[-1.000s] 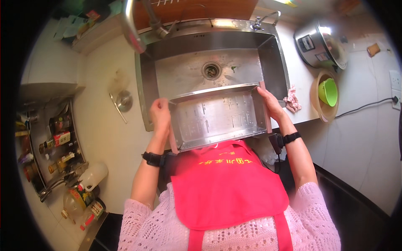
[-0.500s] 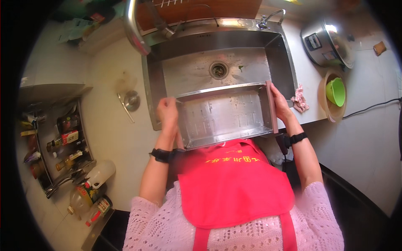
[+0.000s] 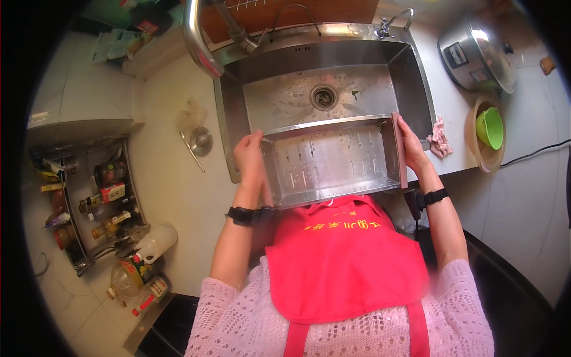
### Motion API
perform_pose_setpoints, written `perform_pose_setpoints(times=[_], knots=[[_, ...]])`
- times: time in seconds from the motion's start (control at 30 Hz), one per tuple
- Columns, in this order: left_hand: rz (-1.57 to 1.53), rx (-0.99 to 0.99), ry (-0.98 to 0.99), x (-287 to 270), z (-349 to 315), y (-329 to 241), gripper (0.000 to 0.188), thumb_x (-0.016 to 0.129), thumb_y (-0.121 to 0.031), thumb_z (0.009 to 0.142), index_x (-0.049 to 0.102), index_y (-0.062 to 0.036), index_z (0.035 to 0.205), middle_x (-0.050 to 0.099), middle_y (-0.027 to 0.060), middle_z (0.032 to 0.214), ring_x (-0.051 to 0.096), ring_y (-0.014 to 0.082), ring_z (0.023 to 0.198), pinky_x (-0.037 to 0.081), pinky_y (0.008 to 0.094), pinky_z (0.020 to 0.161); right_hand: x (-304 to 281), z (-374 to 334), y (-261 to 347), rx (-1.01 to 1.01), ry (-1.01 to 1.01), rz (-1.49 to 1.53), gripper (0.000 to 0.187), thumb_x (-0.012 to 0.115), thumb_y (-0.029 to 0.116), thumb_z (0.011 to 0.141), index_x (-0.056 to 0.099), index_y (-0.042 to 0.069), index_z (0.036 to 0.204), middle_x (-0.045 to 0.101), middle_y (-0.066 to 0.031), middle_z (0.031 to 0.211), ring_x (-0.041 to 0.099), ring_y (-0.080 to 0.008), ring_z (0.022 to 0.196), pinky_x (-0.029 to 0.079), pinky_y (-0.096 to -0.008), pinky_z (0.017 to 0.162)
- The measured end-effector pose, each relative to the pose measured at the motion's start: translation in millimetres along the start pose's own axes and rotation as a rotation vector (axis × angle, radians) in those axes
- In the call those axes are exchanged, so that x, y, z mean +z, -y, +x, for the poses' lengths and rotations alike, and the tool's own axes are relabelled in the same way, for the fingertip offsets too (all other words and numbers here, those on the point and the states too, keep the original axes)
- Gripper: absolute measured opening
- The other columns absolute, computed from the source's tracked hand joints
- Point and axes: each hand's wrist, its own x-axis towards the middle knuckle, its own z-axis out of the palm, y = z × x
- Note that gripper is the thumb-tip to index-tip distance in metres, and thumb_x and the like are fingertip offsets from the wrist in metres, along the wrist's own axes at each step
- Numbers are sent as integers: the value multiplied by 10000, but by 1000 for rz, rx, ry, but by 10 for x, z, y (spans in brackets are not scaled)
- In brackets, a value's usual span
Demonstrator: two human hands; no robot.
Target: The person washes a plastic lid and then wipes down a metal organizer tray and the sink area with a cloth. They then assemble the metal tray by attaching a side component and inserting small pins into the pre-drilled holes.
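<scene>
A rectangular metal drain basket [image 3: 333,162] with slots in its bottom spans the near part of the steel sink [image 3: 285,101], close to my red apron [image 3: 351,262]. Pinkish-brown panels form its two ends. At the left end my left hand [image 3: 250,157] is closed on the basket's edge, its fingertips near the far corner. My right hand [image 3: 412,146] lies along the outside of the right end panel and grips it. Water drops dot the basket. Beyond it the sink drain [image 3: 324,97] shows, with a green scrap [image 3: 355,94] beside it.
A large faucet [image 3: 202,44] reaches over the sink's far left corner; a smaller tap [image 3: 392,24] stands far right. Rightward are a pink cloth [image 3: 439,140], a steel pot [image 3: 476,58] and a green bowl [image 3: 489,128]. Bottles [image 3: 128,276] and a strainer [image 3: 201,141] lie left.
The whole view has shifted slightly, so everything appears a little further right. My left fingers now sit closer over the basket's far left corner. The basket stays in about the same place over the sink.
</scene>
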Motion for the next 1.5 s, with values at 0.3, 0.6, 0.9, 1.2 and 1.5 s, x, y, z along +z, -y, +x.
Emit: perform_pose_setpoints(times=[0.3,0.6,0.9,1.2,1.5], knots=[[170,-55,-168,148,-54,-171,296,624,-256,843,638,40,845,616,76,764,516,169,731,427,331,697,-49,108,-84,2,-57,-39,465,482,487,968,594,104,1207,654,-25,1012,598,-106,853,488,-251,748],[479,21,-244,270,-7,-75,334,482,-283,882,643,-7,981,665,226,1000,616,403,951,453,457,808,-61,118,-90,-6,-131,-102,550,498,510,952,545,85,1298,617,-39,1146,565,-113,975,462,-262,844],[-131,-77,52,-80,72,-156,299,500,-277,954,600,-6,1029,608,52,961,564,162,902,445,310,809,-104,49,67,-128,28,-46,526,498,461,970,537,63,1312,561,-27,1249,518,-130,1101,402,-275,965],[-550,423,347,-431,-929,-1558,141,580,-64,935,572,13,1052,582,43,1049,520,106,943,424,234,810,230,-949,831,-691,143,-73,756,490,643,877,413,97,1395,455,-50,1312,435,-180,1227,338,-350,1058],[-564,858,401,-752,-1185,-1891,293,605,-308,931,542,-24,956,479,68,985,447,186,942,352,325,905,195,-1492,1069,-1040,94,-85,1070,623,774,643,342,101,1425,308,-185,1476,329,-320,1358,277,-456,1128]])
